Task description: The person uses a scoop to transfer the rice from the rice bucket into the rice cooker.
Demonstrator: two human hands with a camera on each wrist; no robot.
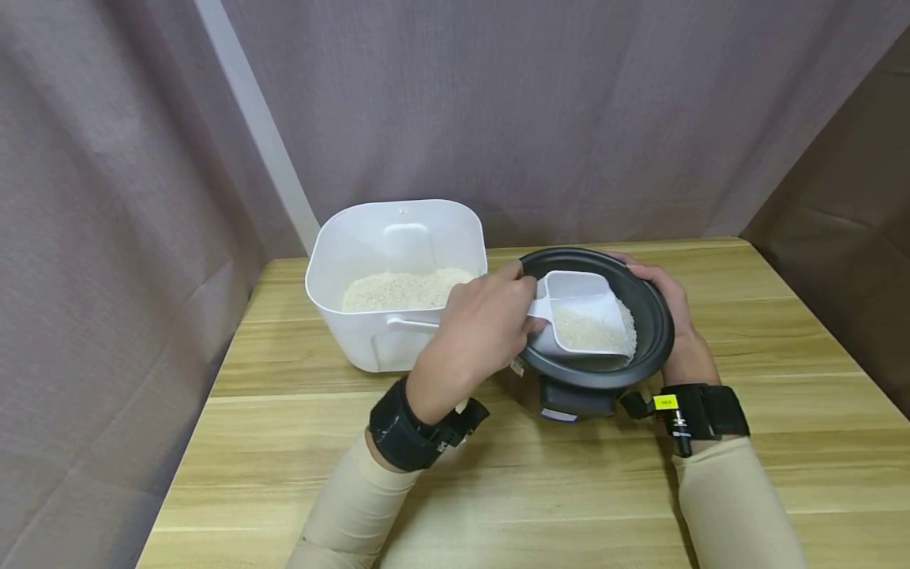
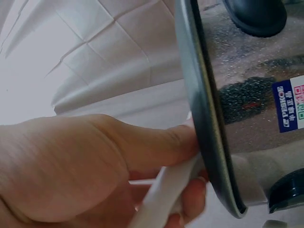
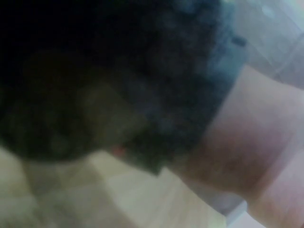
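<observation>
Head view: a person sits at a wooden worktop (image 1: 498, 490). The left hand (image 1: 479, 328) has its fingers curled round the handle of a white plastic rice scoop (image 1: 579, 316), which is tipped over the open mouth of a black rice cooker pot (image 1: 647, 348). White rice lies in the scoop and past its lip in the pot. The right hand (image 1: 675, 316) cups the far rim of the pot, fingers wrapped against it, steadying it. Just behind the left knuckles stands a white square rice bin (image 1: 398, 237), partly filled with rice.

Left wrist view: thumb and fingers (image 2: 190, 199) pinch the white scoop handle (image 2: 164, 199), pressed right against the pot's dark rim (image 2: 199, 104); the shiny steel wall carries a label.

Right wrist view: blurred and dark; only skin beside a dark mass shows, so the grip cannot be told here.

The step in hand looks like pouring rice into the pot. The next move likely calls for tilting the scoop further while the right hand braces the pot.
</observation>
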